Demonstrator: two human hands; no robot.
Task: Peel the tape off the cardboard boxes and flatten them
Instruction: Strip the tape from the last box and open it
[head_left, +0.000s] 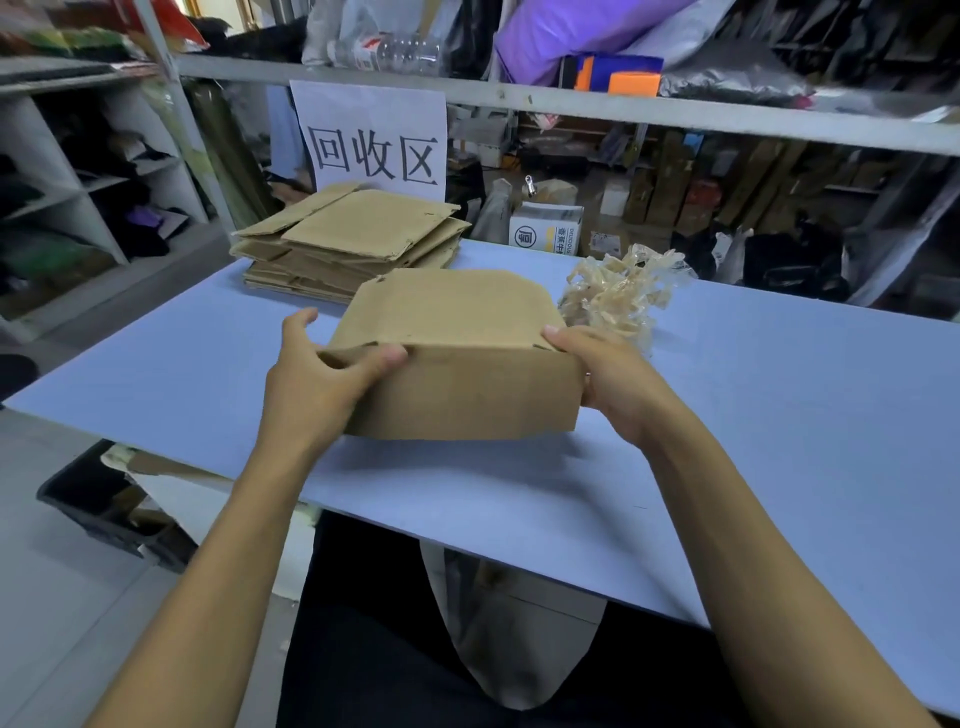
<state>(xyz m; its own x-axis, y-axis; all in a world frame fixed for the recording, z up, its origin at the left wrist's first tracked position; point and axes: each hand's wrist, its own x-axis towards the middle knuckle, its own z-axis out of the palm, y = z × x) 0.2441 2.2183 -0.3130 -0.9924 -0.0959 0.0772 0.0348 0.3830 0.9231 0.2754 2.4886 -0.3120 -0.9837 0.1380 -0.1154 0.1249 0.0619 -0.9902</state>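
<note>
A brown cardboard box (457, 353) sits partly collapsed in the middle of the light blue table (779, 415), its upper panel leaning away from me. My left hand (317, 379) grips its left end, thumb across the near fold. My right hand (608, 374) grips the right end, fingers curled over the top edge. No tape shows on the faces I can see. A stack of flattened boxes (353, 244) lies at the table's far left. A crumpled wad of peeled clear tape (618, 291) lies just beyond my right hand.
A white paper sign (374, 140) hangs from the shelf rail behind the stack. Cluttered metal shelves fill the background. A black bin (104, 499) stands on the floor under the table's left edge. Bare table surface extends to the right and near side.
</note>
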